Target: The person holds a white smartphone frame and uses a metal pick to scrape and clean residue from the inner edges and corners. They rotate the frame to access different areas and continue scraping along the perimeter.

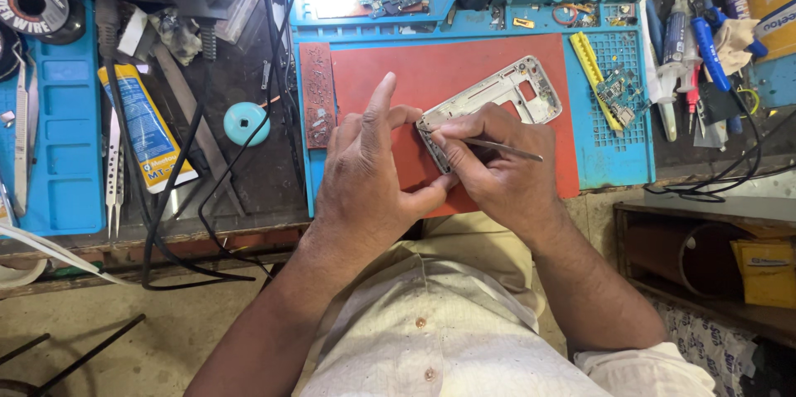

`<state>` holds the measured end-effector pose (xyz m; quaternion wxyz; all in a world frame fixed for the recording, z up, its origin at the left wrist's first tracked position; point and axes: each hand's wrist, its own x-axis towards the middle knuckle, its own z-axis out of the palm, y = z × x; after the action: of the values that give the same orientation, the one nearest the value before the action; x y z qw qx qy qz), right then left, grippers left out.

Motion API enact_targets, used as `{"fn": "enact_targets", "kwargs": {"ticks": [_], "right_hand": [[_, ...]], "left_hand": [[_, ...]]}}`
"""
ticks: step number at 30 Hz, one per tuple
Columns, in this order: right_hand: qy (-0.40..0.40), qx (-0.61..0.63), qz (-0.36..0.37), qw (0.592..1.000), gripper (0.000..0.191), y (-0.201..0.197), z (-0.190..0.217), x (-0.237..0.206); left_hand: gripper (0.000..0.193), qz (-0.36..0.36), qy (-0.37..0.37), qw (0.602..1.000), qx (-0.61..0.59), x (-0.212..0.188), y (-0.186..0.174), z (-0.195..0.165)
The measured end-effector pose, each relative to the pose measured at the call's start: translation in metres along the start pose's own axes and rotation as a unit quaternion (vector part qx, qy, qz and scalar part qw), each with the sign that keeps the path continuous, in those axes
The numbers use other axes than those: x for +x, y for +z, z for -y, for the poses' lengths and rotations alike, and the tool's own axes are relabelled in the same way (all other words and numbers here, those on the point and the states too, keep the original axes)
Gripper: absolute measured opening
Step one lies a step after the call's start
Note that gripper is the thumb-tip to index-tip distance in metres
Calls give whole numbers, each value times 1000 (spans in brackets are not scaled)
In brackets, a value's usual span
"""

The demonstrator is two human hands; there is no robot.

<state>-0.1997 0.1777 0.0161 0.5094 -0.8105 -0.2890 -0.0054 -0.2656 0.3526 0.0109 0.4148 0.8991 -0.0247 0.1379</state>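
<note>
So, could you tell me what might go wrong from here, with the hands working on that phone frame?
The right hand works metal tweezers at the end of the phone frame beside the left hand; a slip could prick a finger or scratch the frame. Most of the frame is unsupported by the hands, so it might pivot on the red mat. Any small part lifted could drop off the mat's near edge onto the lap.
</note>
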Motion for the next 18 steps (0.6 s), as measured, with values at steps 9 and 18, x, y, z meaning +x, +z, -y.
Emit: {"fn": "enact_targets", "kwargs": {"ticks": [9, 18], "right_hand": [[16, 23, 6, 1000, 7, -4, -2, -2], [62, 55, -15, 996, 7, 1, -12, 10]], "left_hand": [[116, -4, 6, 1000, 4, 7, 6, 6], [114, -13, 17, 1000, 11, 12, 7, 5]]}}
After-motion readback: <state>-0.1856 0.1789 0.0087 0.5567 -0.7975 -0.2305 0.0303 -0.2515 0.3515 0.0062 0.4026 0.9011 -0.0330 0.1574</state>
